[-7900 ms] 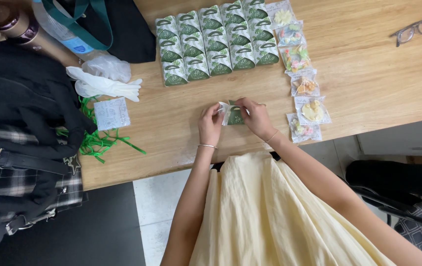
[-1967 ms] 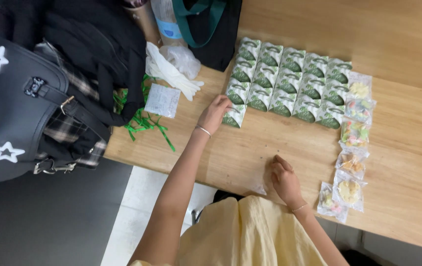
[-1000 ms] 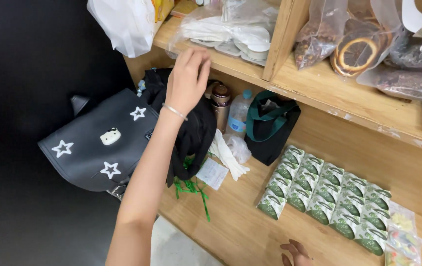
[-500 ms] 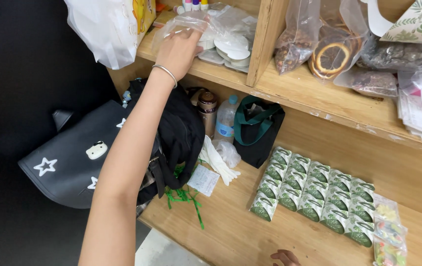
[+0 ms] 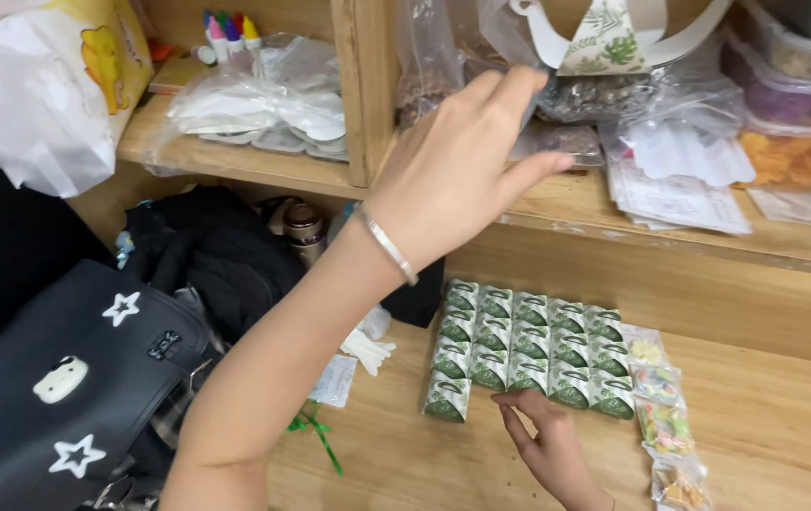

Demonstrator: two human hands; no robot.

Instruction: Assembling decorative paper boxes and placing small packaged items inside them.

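The left hand (image 5: pixel 467 161) is reaching up to the wooden shelf (image 5: pixel 557 213), its fingers (image 5: pixel 528 170) spread apart and closing on nothing, with the fingertips just at the clear plastic bags (image 5: pixel 614 104) that are sitting there; whether they are actually touching the plastic cannot be told. A thin silver bracelet (image 5: pixel 387 244) is circling that wrist. Below, on the wooden table (image 5: pixel 784 416), the right hand (image 5: pixel 543 440) is lying flat and loose, fingers apart and gripping nothing, its tips resting just at the near edge of a block of small green packets (image 5: pixel 524 345) that are lying in tidy rows in the middle of the table. One packet of the nearest row (image 5: pixel 447 397) is sitting at the block's left corner. Just right of the block, a column of clear snack packets (image 5: pixel 661 416) is running toward the near edge. Left of the packets, a white glove (image 5: pixel 368 348) and a green ribbon (image 5: pixel 316 431) are lying on the table, and further left a dark bag with white stars (image 5: pixel 65 378) is taking up the near corner. On the far left of the shelf a white plastic bag (image 5: pixel 41 90) is hanging over the edge.
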